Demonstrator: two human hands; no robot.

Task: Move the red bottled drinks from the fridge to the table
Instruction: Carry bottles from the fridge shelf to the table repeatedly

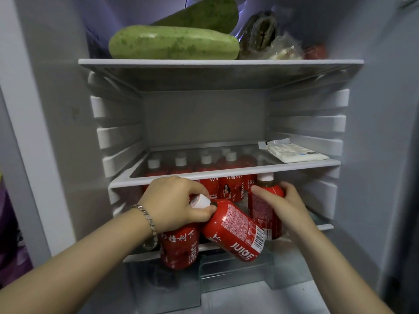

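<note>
- The left hand [175, 201] holds two red juice bottles by their necks: a tilted bottle [235, 233] and an upright bottle [179, 248], in front of the bottom shelf.
- The right hand [281, 203] wraps around a third bottle [264, 205] standing on that shelf.
- More red bottles [229, 189] stand behind, under the glass shelf [294, 165].
- A white packet [292, 151] lies on the glass shelf.
- A green squash [173, 43] lies on the top shelf.

Two pale green mottled gourds [174, 43] lying on top glass shelf [221, 62], rear one leaning over front one. Dark leafy item in clear plastic wrap [260, 34] sitting just right of gourds; blurred bagged food [286, 52] and red item [316, 52] resting further right. White sealed packet [294, 151] lying flat at right rear of middle glass shelf [226, 173]. Clear drawer [235, 270] sitting at bottom.
</note>
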